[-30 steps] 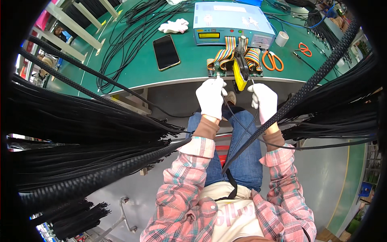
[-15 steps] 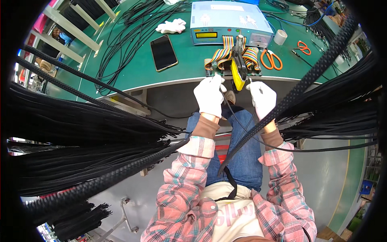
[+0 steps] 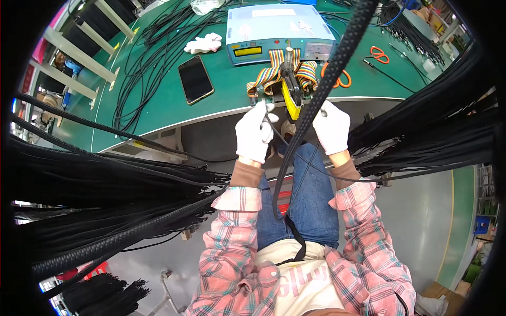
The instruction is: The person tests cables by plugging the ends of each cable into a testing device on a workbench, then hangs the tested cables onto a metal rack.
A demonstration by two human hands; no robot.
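Note:
My left hand point(image 3: 254, 132), in a white glove, pinches a thin black cable point(image 3: 282, 139) at the table's front edge. Its fingertips are at the left side of a small connector fixture point(image 3: 260, 98). My right hand point(image 3: 333, 129), gloved too, is closed at the fixture's right side; a thin black cable runs down from it, and a braided strand partly hides its fingertips. Between the hands stands a yellow and black clamp-like part point(image 3: 291, 95). Striped ribbon cables point(image 3: 263, 78) link the fixture to a light blue test box point(image 3: 279, 26) with a small lit display.
A phone point(image 3: 196, 80), a loose white glove point(image 3: 203, 43) and orange-handled scissors point(image 3: 344, 79) lie on the green table point(image 3: 153, 113). A thick braided strand point(image 3: 342, 55) crosses close in front. Black cable bundles hang at left point(image 3: 105, 174) and right point(image 3: 437, 113).
The whole view has shifted, so table and hands appear further left. The braided strand now crosses nearer the middle, over the scissors. Both hands stay by the fixture.

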